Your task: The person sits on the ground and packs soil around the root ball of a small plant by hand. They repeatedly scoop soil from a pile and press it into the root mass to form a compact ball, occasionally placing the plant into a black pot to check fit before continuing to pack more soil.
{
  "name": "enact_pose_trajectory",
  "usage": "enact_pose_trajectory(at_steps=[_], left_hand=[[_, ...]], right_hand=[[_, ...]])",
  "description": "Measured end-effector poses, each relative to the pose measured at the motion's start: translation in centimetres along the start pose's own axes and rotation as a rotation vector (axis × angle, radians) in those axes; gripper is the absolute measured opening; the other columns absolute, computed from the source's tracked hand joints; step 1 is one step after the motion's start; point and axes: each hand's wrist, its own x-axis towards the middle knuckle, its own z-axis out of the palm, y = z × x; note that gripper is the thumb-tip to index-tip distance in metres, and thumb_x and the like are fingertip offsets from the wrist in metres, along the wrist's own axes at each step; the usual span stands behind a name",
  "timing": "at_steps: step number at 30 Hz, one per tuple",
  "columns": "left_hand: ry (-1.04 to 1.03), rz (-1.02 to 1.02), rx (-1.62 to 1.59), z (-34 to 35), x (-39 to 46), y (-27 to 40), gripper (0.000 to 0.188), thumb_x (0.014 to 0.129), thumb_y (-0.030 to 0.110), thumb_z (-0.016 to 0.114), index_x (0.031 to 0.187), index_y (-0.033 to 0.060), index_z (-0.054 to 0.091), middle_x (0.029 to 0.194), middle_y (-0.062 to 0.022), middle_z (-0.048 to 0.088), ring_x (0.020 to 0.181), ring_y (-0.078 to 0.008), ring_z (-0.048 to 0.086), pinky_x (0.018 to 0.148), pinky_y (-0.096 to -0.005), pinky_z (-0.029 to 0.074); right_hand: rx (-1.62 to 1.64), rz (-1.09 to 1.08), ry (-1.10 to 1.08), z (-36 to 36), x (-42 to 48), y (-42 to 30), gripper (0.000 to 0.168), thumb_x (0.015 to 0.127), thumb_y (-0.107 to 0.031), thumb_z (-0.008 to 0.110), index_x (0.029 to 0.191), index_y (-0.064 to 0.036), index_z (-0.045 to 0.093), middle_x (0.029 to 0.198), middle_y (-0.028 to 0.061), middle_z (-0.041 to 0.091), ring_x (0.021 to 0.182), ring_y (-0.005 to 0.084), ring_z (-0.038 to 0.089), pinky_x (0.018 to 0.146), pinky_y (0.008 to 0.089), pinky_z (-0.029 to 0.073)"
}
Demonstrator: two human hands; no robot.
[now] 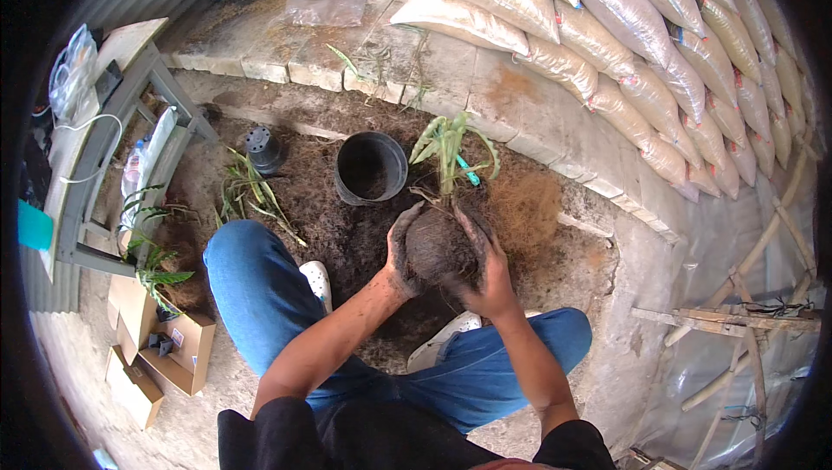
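Note:
Between both hands is the round, dark root ball [441, 245] of a plant whose green leaves [450, 145] point away from me. My left hand [403, 252] cups its left side, and my right hand [484, 262], partly blurred, presses on its right side. Soil coats the fingers of both. Just beyond and to the left stands a round black plastic pot [371, 168] with dark soil inside. Behind the plant's leaves lies a turquoise object [468, 171], partly hidden. Loose dark soil [325, 200] covers the ground around the pot.
A small upturned black pot [263, 150] and cut leaves [260, 190] lie to the left, near a grey wooden bench [120, 145]. Open cardboard boxes [179, 353] sit at lower left. Brown fibre [526, 210] lies right. Stacked full sacks [624, 8] rest on the block ledge [487, 89].

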Motion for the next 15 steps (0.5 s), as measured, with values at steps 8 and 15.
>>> enact_pose_trajectory(at_steps=[8, 15], left_hand=[[-0.121, -0.046, -0.04, -1.0, 0.0, 0.8, 0.052, 0.095, 0.045, 0.039, 0.131, 0.0096, 0.053, 0.126, -0.0134, 0.059, 0.113, -0.0315, 0.058, 0.1, -0.0488, 0.045], [-0.088, 0.008, -0.037, -0.4, 0.2, 0.6, 0.052, 0.096, 0.045, 0.039, 0.13, 0.0104, 0.054, 0.127, -0.0139, 0.058, 0.112, -0.0311, 0.058, 0.1, -0.0489, 0.044]], right_hand=[[0.007, -0.032, -0.046, 0.0, 0.5, 0.2, 0.08, 0.084, -0.04, 0.065, 0.144, 0.002, 0.032, 0.146, 0.0231, 0.039, 0.135, 0.0373, 0.037, 0.114, 0.0449, 0.024], [-0.268, -0.032, -0.079, 0.5, -1.2, 0.7, 0.087, 0.08, -0.045, 0.066, 0.145, 0.001, 0.03, 0.15, 0.0218, 0.028, 0.14, 0.039, 0.025, 0.115, 0.0479, 0.018]])
